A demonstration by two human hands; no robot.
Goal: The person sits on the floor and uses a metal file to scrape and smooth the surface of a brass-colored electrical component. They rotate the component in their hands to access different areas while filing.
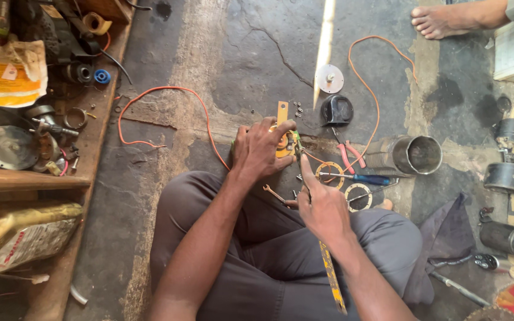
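Cracked concrete floor (257, 65); left hand (261, 150) clamps a yellow bracket (282, 113) at twelve o'clock, right hand (322, 205) pinches a screwdriver (299, 145), forefinger extended

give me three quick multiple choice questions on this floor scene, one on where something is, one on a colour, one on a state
1. Where does the black dome-shaped part lie?
A. on the concrete floor beyond the hands
B. on the wooden shelf
C. in the person's lap

2. What colour is the long wire looping over the floor?
A. green
B. orange
C. white

3. How does the left hand stand?
A. flat and open on the floor
B. closed over a yellow-orange bracket
C. out of view

Answers:
1 A, it sits on the bare floor past the bracket, beside a white disc.
2 B, the loop shows orange against the grey floor.
3 B, the fingers wrap the bracket's lower part, with the right hand pointing a finger at it.
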